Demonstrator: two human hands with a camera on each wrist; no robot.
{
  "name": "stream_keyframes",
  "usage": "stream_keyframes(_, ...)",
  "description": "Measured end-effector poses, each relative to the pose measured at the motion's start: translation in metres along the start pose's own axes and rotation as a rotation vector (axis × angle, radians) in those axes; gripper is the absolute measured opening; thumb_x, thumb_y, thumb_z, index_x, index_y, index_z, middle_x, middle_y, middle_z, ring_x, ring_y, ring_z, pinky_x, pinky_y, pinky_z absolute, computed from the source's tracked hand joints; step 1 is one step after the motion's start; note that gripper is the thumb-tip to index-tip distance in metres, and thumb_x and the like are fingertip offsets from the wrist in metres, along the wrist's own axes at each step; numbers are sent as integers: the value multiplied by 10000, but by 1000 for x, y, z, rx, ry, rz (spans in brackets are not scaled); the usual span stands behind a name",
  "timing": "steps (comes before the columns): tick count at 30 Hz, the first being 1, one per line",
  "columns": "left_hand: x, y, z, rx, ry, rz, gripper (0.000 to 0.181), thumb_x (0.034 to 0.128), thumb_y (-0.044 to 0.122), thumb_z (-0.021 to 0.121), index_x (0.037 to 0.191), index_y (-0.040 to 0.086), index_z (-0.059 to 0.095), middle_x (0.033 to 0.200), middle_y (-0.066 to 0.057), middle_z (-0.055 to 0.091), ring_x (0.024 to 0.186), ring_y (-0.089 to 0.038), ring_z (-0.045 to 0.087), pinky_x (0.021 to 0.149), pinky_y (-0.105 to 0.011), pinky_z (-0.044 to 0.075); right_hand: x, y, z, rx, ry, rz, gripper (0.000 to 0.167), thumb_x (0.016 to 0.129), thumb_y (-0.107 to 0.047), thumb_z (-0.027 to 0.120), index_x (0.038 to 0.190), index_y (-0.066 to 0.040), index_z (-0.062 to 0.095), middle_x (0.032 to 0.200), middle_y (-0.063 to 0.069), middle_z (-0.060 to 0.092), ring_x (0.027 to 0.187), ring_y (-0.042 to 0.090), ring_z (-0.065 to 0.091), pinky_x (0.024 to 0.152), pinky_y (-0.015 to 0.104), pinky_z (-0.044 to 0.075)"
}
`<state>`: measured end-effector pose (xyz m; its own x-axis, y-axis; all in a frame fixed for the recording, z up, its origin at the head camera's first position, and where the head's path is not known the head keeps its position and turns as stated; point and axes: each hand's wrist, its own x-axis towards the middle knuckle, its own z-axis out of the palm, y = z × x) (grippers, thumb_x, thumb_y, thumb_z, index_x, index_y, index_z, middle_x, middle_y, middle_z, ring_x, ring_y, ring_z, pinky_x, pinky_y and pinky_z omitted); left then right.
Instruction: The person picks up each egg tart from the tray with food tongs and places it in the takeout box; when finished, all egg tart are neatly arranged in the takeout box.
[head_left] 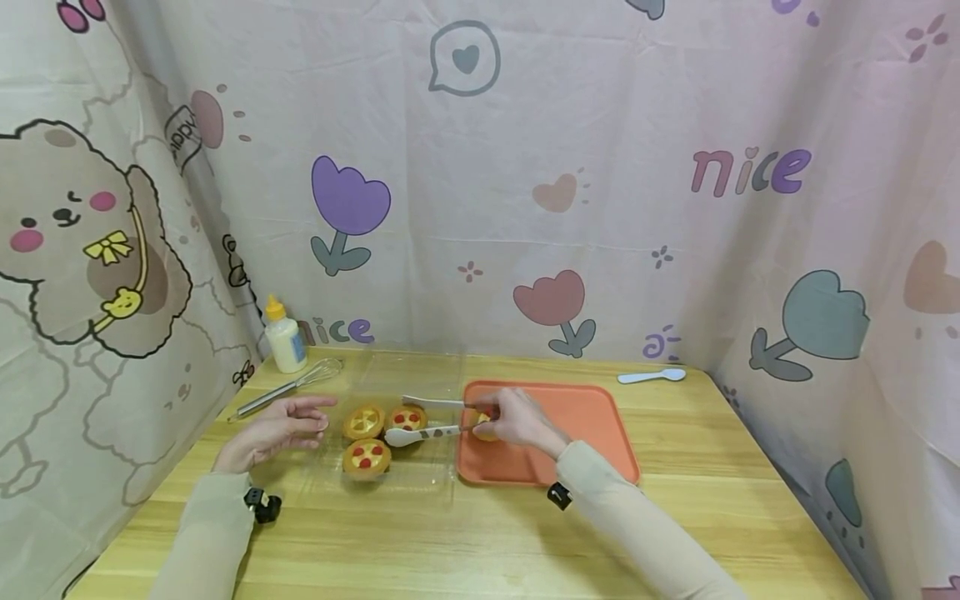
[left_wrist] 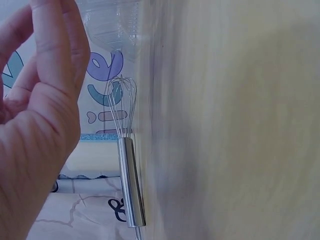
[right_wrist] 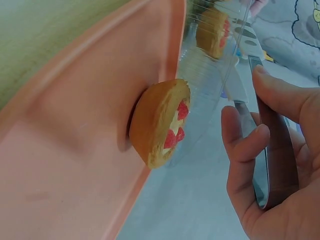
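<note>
My right hand grips a pair of metal tongs with pale spotted tips. The spread tips point left, over the clear plastic container with its lid raised at the back. Inside it are a yellow-topped tart and two tarts with red pieces, one at the front and one near the tongs' tips. Another red-topped tart sits on the orange tray, partly hidden below my right hand in the head view. My left hand hovers by the container's left side, fingers loosely bent, holding nothing.
A metal whisk lies at the back left, beside a white squeeze bottle with a yellow cap. Behind the tray, a light blue spoon lies near the table's back edge. A printed curtain hangs behind the wooden table.
</note>
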<state>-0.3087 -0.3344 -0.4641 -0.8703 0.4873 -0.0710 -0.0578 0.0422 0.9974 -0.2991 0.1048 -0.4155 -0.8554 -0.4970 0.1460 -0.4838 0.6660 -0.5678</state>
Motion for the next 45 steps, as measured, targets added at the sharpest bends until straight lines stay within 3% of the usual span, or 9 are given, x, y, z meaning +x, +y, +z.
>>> stream_keyframes(10, 0, -1, -2, -63, -65, 48, 451, 988, -26, 508, 1433, -7, 438, 1039, -52, 692, 911, -146, 686, 804, -301, 618, -2, 3, -5, 10, -30, 13, 442, 814, -229, 804, 1243, -207, 698, 1064, 30, 747, 659, 54, 584, 595, 239, 467)
stream_keyframes(15, 0, -1, -1, -58, -60, 41, 461, 988, -24, 509, 1439, -22, 419, 1043, -58, 690, 915, -151, 685, 810, -302, 617, -3, 4, -10, 3, -31, 10, 454, 806, -260, 817, 1241, -212, 699, 970, -29, 749, 522, 73, 453, 496, 223, 357)
stream_keyframes(22, 0, 0, -1, -58, -67, 42, 481, 986, -19, 515, 1450, -43, 389, 1044, -66, 685, 914, -154, 685, 810, -301, 617, -3, 4, -13, -6, -27, -1, 372, 818, -253, 806, 1183, -252, 730, 1018, -11, 761, 467, 72, 371, 464, 211, 294)
stream_keyframes(26, 0, -1, -2, -61, -72, 43, 488, 988, -17, 514, 1456, -45, 378, 1044, -66, 682, 915, -155, 684, 811, -299, 616, -3, 4, -10, -47, -6, -4, 316, 846, -240, 778, 1158, -278, 740, 860, -60, 747, 462, 74, 318, 451, 215, 250)
stream_keyframes(29, 0, -1, -2, -61, -72, 41, 493, 988, -16, 515, 1457, -54, 367, 1043, -64, 682, 915, -154, 683, 811, -297, 616, -2, 4, -7, -80, 17, -11, 309, 860, -250, 763, 1163, -302, 734, 645, -78, 642, 443, 71, 296, 431, 216, 221)
stream_keyframes(33, 0, 0, -2, -66, -73, 43, 469, 989, -18, 511, 1445, -30, 404, 1035, -52, 684, 912, -151, 683, 811, -296, 616, -2, 4, -4, -94, 34, -15, 344, 859, -247, 763, 1197, -297, 720, 523, -73, 506, 417, 66, 311, 410, 212, 216)
stream_keyframes(45, 0, -1, -2, -54, -65, 34, 471, 988, -16, 514, 1445, -37, 399, 1041, -45, 684, 920, -151, 682, 819, -305, 615, -6, 12, -10, -12, 7, -24, 437, 817, -267, 806, 1233, -181, 704, 729, 20, 702, 483, 62, 406, 449, 198, 310)
